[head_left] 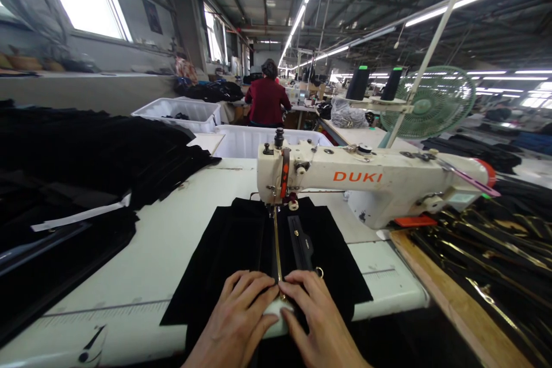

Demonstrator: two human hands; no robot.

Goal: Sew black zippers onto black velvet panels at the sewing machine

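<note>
A black fabric panel (235, 247) lies on the sewing machine bed, with a gold-toothed zipper (278, 241) running down its middle to the presser foot (273, 210). My left hand (236, 313) bears on the panel left of the zipper, its index fingertip beside the teeth. From the other side my right hand (317, 313) holds the panel, its fingertips close to the zipper's near end. Both thumbs are bent in towards each other at the near edge, fingers closed on the fabric. A black strip with a gold stud (297, 234) and a gold ring (319, 272) lie on the panel.
The white DUKI sewing machine (357, 175) spans the table. Stacked black fabric (86, 149) fills the left. Black pieces with gold zippers (487, 276) lie right, beside a wooden edge (448, 299). White bins (176, 112), a green fan (426, 102) and a seated person (268, 98) are beyond.
</note>
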